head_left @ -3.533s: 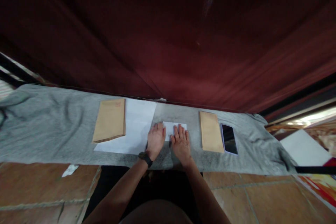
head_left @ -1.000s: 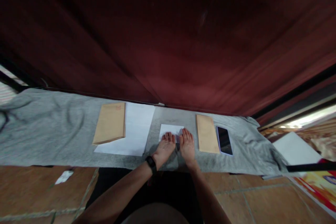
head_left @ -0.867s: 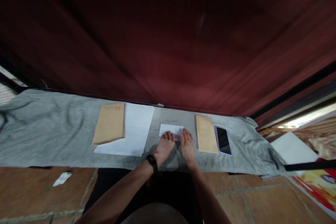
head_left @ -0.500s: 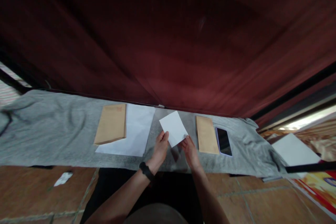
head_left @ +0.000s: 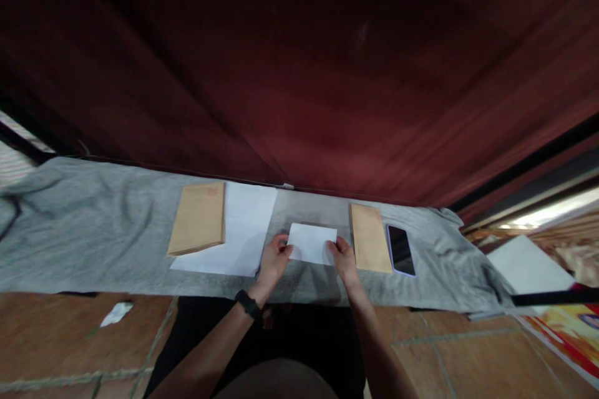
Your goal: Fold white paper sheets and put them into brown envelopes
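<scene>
A small white sheet of paper (head_left: 312, 243), perhaps folded, is held level between my two hands above the grey cloth. My left hand (head_left: 276, 260) pinches its left edge, thumb on top. The right edge is gripped the same way by my right hand (head_left: 344, 257). To the left, larger white sheets (head_left: 246, 230) lie flat, partly covered by a stack of brown envelopes (head_left: 199, 218). A single brown envelope (head_left: 370, 238) rests just right of my right hand, and I cannot tell whether it is one or more.
A phone (head_left: 401, 250) with a dark screen lies beyond the right envelope. The grey cloth (head_left: 107, 224) covers the narrow bench, with a dark red panel (head_left: 299, 106) rising behind it. Crumpled white paper (head_left: 116, 313) is on the tiled floor.
The white paper has turned from a tilted diamond to lie straight, and now looks shorter from front to back. My hands have moved slightly apart to its left and right edges.
</scene>
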{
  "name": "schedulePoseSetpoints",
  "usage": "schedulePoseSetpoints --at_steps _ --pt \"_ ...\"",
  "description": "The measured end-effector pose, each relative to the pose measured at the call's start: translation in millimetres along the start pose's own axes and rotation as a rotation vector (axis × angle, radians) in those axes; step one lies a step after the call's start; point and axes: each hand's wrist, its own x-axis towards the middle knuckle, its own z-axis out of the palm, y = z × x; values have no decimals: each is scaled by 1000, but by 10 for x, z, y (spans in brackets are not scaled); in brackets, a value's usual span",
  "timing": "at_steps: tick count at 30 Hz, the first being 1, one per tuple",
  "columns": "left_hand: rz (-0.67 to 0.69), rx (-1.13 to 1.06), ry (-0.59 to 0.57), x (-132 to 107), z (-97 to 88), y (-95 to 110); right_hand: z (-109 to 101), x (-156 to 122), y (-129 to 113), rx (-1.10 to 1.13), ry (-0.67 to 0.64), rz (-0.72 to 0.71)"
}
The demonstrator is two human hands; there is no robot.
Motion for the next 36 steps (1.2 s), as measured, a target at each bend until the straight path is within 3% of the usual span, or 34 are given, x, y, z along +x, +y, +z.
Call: schedulePoseSetpoints --at_steps 3,7,10,14,22,27,31,33,36 --pt "70 284 -13 -72 -1 -16 27 -20 -3 -173 70 -45" --pt "148 749 -30 -193 18 5 171 -165 -18 -563 191 -295" --pt "172 895 -44 -218 24 36 345 -293 -44 -640 65 -471" --pt "178 960 -69 -191 21 47 523 -414 -44 -794 -82 -548" --pt "231 1037 -40 -189 4 1 340 -421 120 -974 19 -507" --pt "506 1090 41 -227 127 -21 287 -415 175 -979 22 -504" --pt "757 1032 -156 -236 423 -104 287 -433 186 -1011 -11 -489" --pt "786 1037 -226 -217 533 -163 286 -440 186 -1030 -11 -474" --pt "764 1073 -202 -161 551 -249 283 -447 185 -1040 15 -440"
